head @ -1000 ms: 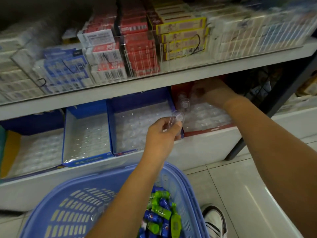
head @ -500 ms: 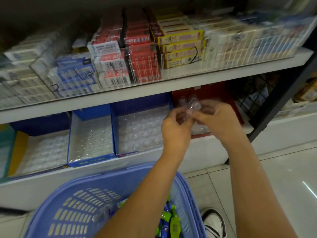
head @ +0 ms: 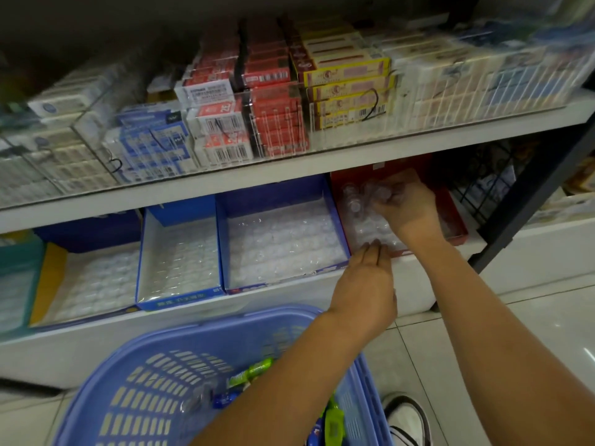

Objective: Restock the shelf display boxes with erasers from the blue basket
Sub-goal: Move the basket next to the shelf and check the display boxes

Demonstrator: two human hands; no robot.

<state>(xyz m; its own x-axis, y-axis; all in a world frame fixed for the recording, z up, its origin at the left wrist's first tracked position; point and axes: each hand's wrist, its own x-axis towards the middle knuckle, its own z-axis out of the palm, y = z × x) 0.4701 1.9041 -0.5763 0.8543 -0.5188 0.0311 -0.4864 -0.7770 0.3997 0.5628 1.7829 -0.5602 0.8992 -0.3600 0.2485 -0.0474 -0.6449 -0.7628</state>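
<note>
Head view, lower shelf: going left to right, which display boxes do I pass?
Teal box → yellow-edged box → white-lined blue box → dark blue box → red box, where the left hand touches its front and the right hand grips clear plastic packaging.

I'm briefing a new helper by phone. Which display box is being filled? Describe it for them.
On the lower shelf sits a row of open display boxes. Take the one at the right end, where the right hand holds clear packets and the left hand is at its front. It is the only red box, beside blue boxes.
</note>
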